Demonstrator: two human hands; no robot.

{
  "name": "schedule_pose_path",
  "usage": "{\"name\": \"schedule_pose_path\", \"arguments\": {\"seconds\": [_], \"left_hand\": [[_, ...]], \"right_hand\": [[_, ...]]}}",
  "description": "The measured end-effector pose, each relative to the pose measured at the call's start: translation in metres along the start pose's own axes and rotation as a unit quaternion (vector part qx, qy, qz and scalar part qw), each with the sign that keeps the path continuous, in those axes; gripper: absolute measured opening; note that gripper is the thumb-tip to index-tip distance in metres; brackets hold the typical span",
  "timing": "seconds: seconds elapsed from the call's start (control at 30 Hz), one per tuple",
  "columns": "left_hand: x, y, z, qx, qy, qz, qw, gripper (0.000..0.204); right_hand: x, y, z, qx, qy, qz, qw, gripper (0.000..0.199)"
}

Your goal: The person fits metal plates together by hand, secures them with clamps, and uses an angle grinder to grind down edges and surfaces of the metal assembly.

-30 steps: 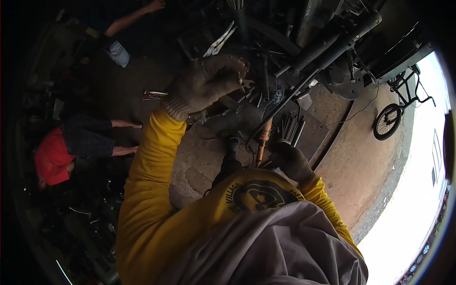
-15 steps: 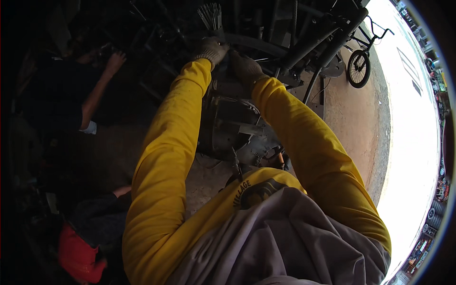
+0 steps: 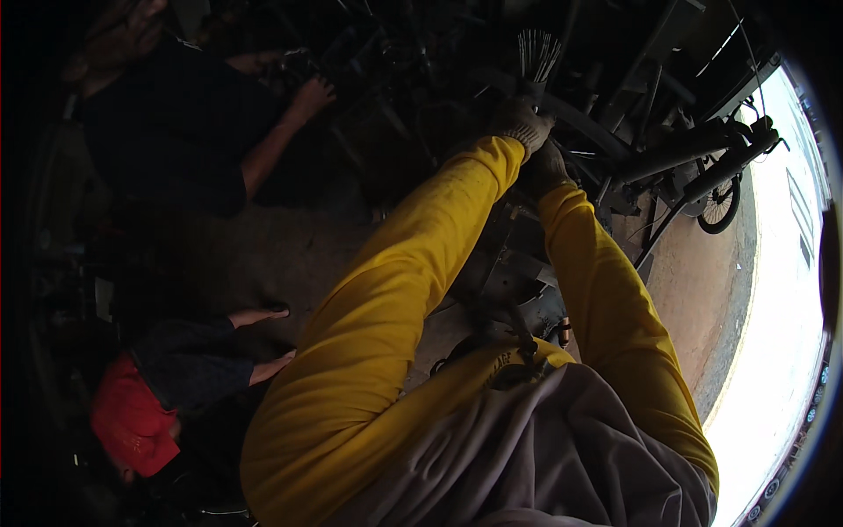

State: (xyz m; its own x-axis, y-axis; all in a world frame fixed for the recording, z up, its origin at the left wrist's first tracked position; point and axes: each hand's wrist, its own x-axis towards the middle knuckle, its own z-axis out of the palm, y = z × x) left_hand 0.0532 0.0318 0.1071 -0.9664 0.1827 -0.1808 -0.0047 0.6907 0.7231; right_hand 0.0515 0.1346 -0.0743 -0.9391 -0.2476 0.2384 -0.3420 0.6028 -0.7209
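Note:
My left hand (image 3: 524,123), in a dull knitted work glove, is closed at the top of my reach. A fanned bundle of thin metal rods (image 3: 538,57) rises from a dark base at its knuckles, and the hand appears wrapped round that base. My right hand (image 3: 544,167), also gloved, is just below and right, close against the left wrist. Its fingers are lost in shadow and behind the left hand. Both hands are over a dark metal frame, beside a curved steel bar (image 3: 597,127).
Thick dark tubes (image 3: 676,154) jut out at right, with a bicycle wheel (image 3: 720,206) behind. A person in dark clothes (image 3: 176,123) works at upper left. Another, in a red top (image 3: 132,413), is at lower left. Bright daylight ground (image 3: 781,334) lies beyond the right edge.
My view has swung, so my hands, the frame and the bundle appear further right and slightly lower. My gloved hands are now closer together; more of both other people shows.

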Motion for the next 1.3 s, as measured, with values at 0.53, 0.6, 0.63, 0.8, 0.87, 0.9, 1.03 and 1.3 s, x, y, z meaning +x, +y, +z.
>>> {"name": "schedule_pose_path", "arguments": {"seconds": [0.53, 0.6, 0.63, 0.8, 0.87, 0.9, 1.03, 1.3], "left_hand": [[-0.008, 0.008, -0.002, 0.06, 0.088, 0.061, 0.992, 0.037], [-0.019, 0.006, 0.018, 0.115, 0.166, 0.229, 0.952, 0.032], [-0.022, 0.01, 0.013, 0.113, 0.169, 0.232, 0.951, 0.032], [-0.036, 0.007, -0.025, 0.08, 0.082, 0.345, 0.932, 0.041], [-0.049, -0.009, -0.049, 0.024, 0.041, 0.344, 0.938, 0.047], [-0.048, -0.026, -0.058, 0.022, 0.065, 0.38, 0.922, 0.047], [-0.063, -0.067, -0.085, 0.038, -0.005, 0.33, 0.943, 0.043], [-0.094, -0.094, -0.065, 0.173, -0.104, 0.367, 0.908, 0.032]], "right_hand": [[0.024, 0.001, -0.006, -0.039, 0.031, 0.038, 0.998, 0.042], [0.029, -0.01, -0.008, -0.072, 0.028, 0.045, 0.996, 0.042], [0.026, -0.013, -0.013, -0.085, 0.035, 0.054, 0.994, 0.042], [0.002, -0.036, -0.045, -0.172, 0.102, 0.091, 0.976, 0.044], [-0.008, -0.057, -0.062, -0.2, 0.157, 0.13, 0.959, 0.044], [-0.015, -0.067, -0.069, -0.182, 0.197, 0.17, 0.948, 0.045], [-0.026, -0.08, -0.116, -0.134, 0.374, 0.264, 0.879, 0.047], [0.004, -0.081, -0.129, 0.053, 0.323, 0.297, 0.897, 0.051]]}}
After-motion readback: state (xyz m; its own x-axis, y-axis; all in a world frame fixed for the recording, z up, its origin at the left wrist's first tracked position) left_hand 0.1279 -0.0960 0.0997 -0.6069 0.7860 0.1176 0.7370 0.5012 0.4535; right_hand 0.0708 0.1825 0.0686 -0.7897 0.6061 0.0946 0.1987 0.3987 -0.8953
